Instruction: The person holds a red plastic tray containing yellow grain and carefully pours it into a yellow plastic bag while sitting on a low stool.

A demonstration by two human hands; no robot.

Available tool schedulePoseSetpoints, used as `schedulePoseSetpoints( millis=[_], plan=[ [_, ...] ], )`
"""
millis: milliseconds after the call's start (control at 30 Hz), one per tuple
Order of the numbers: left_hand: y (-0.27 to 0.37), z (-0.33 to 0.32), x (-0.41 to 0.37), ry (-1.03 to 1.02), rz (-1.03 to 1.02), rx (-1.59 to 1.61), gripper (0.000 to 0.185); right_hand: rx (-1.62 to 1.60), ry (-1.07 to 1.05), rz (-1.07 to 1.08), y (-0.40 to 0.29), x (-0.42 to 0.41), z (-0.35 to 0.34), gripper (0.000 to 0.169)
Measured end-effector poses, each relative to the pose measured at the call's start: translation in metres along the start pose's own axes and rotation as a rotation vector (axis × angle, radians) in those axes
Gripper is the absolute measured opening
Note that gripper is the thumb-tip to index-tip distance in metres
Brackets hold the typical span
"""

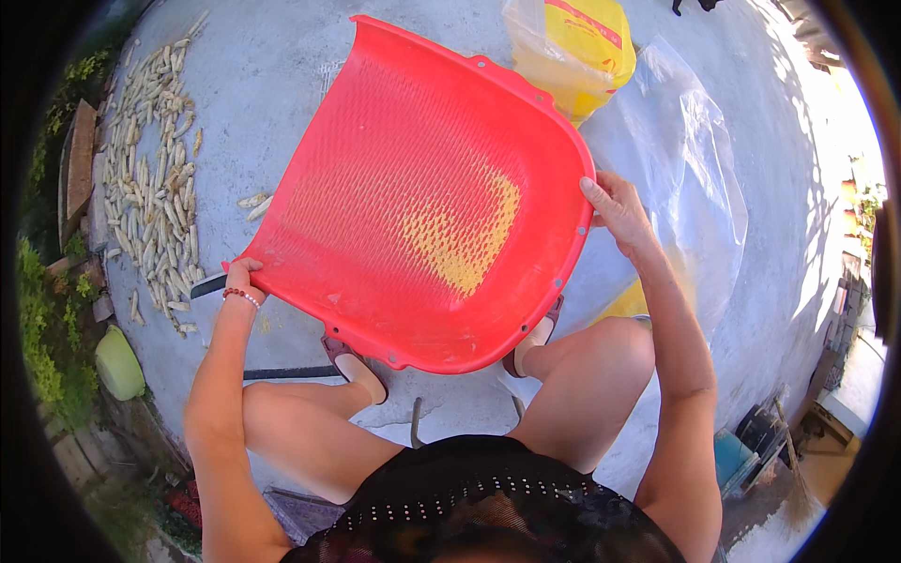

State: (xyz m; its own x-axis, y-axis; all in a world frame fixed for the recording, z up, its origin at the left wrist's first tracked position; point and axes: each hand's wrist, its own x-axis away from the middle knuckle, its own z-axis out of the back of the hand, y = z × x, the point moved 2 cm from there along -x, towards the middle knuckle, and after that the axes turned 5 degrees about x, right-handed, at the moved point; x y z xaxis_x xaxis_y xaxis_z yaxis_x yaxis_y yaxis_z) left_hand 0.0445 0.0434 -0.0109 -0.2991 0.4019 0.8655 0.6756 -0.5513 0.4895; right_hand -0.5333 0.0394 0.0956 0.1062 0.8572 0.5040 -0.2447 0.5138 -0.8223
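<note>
A large red plastic winnowing scoop is held up in front of me, above my knees, its textured floor facing me. Fine yellow grain or meal lies in a patch toward its rounded right end. My left hand grips the lower corner of the scoop's flat, open edge. On the curved right rim, my right hand has hold, with the thumb on the inner face. Part of a flat dark-and-white object shows beside my left hand, the rest hidden.
Bare corn cobs lie spread on the concrete ground at left. A clear plastic sheet or bag and a yellow bag are at upper right. A green basin stands at left; a straw broom at lower right.
</note>
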Motion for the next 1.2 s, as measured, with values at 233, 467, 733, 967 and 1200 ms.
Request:
schedulePoseSetpoints(
  millis=[233,467,733,967,1200],
  plan=[
    [0.002,0.001,-0.032,0.033,-0.098,-0.046,0.026,0.101,-0.025,0.395,0.013,-0.023,-0.003,0.044],
    [0.012,-0.003,-0.009,0.117,-0.186,-0.088,0.027,0.308,-0.008,-0.112,-0.012,0.007,-0.017,0.026],
    [0.026,-0.009,0.013,-0.128,-0.379,-0.16,0.03,-0.12,0.149,-0.419,0.058,0.105,-0.07,0.023],
    [-0.005,-0.067,0.059,-0.462,-0.663,-0.818,0.045,-0.731,0.046,-0.74,0.095,0.232,-0.172,0.03],
    [-0.087,-0.101,0.136,-0.276,-0.96,-1.388,0.049,-0.709,-0.416,-0.782,0.102,0.249,-0.21,0.039]
  ],
)
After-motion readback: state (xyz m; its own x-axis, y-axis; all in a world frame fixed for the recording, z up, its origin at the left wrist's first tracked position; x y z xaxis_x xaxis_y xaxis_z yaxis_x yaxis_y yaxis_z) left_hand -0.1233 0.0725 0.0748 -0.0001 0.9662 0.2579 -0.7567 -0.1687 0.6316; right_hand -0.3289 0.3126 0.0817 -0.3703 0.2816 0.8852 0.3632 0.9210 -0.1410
